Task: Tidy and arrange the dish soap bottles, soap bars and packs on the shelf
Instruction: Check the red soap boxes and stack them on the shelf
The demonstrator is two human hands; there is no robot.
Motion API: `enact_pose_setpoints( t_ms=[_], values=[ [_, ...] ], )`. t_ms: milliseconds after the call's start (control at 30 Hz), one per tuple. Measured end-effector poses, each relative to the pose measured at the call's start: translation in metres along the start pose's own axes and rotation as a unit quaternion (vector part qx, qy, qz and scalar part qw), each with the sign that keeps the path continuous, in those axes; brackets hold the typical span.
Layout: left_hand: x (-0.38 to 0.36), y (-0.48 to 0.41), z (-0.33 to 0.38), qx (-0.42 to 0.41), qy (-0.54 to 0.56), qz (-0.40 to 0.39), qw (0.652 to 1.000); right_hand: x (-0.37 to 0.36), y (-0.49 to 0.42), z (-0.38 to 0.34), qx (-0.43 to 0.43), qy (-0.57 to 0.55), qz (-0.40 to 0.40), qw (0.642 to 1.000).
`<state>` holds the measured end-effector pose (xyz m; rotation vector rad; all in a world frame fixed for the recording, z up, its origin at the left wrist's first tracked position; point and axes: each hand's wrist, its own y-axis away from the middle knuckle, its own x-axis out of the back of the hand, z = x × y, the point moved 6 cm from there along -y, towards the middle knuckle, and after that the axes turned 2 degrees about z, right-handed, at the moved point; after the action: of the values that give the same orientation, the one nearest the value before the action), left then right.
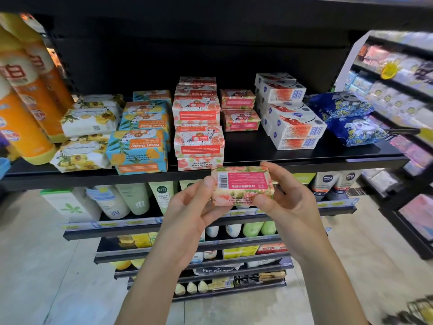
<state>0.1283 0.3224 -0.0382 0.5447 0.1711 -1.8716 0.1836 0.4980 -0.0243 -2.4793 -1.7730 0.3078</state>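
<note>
Both hands hold a pink floral goat milk soap bar (242, 186) in front of the black shelf (304, 158), just below its front edge. My left hand (192, 207) grips its left end, my right hand (283, 195) its right end. The bar's barcode label faces me. On the shelf stand stacks of pink soap bars (198, 123), blue-and-orange Goat Soap bars (140, 137), white floral bars (89, 123), white-and-red soap boxes (290, 113) and blue packs (346, 116). Orange dish soap bottles (21, 95) lean at the far left.
Below the shelf run lower shelves with tubes and bottles (131, 202) and small boxes (239, 252). Another rack of packaged goods (398, 90) stands at the right. A bare strip of shelf lies in front of the two low pink bars (241, 118).
</note>
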Motion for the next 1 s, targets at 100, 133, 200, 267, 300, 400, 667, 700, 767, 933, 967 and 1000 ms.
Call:
enact_pose_setpoints(
  t_ms=[100, 133, 200, 267, 300, 400, 667, 700, 767, 933, 967, 1000],
  values=[
    [0.001, 0.0, 0.001, 0.002, -0.018, -0.011, 1.0, -0.002, 0.002, -0.001, 0.006, -0.011, -0.011, 1.0],
    [0.001, -0.001, 0.002, 0.0, -0.031, -0.015, 0.999, -0.003, 0.002, -0.001, 0.006, -0.015, -0.016, 1.0],
    [0.0, -0.002, 0.004, -0.002, -0.049, -0.021, 0.999, -0.002, 0.003, -0.001, 0.006, -0.015, -0.02, 1.0],
    [0.0, -0.002, 0.004, -0.001, -0.052, -0.024, 0.998, 0.0, 0.003, -0.001, 0.004, -0.008, -0.027, 1.0],
    [0.0, -0.003, 0.003, -0.002, -0.052, -0.024, 0.998, 0.001, 0.003, -0.001, 0.001, 0.0, -0.033, 0.999],
    [-0.002, -0.004, 0.001, -0.011, -0.048, -0.017, 0.999, 0.003, 0.002, -0.003, -0.021, 0.024, -0.049, 0.998],
    [-0.004, -0.002, -0.007, -0.02, -0.039, 0.005, 0.999, 0.018, -0.007, -0.001, -0.079, 0.031, 0.024, 0.996],
    [-0.004, -0.001, -0.008, -0.02, -0.042, 0.006, 0.999, 0.017, -0.008, -0.001, -0.08, 0.034, 0.025, 0.996],
    [-0.003, 0.001, -0.009, -0.023, -0.053, 0.007, 0.998, 0.017, -0.009, 0.002, -0.08, 0.036, 0.033, 0.996],
    [-0.001, 0.002, -0.008, -0.035, -0.062, 0.027, 0.997, 0.015, -0.009, 0.008, -0.075, 0.001, 0.038, 0.996],
    [-0.002, 0.003, -0.008, -0.036, -0.063, 0.029, 0.997, 0.015, -0.009, 0.008, -0.073, -0.002, 0.033, 0.997],
    [-0.002, 0.003, -0.008, -0.039, -0.066, 0.029, 0.997, 0.015, -0.009, 0.008, -0.072, -0.004, 0.028, 0.997]
  ],
)
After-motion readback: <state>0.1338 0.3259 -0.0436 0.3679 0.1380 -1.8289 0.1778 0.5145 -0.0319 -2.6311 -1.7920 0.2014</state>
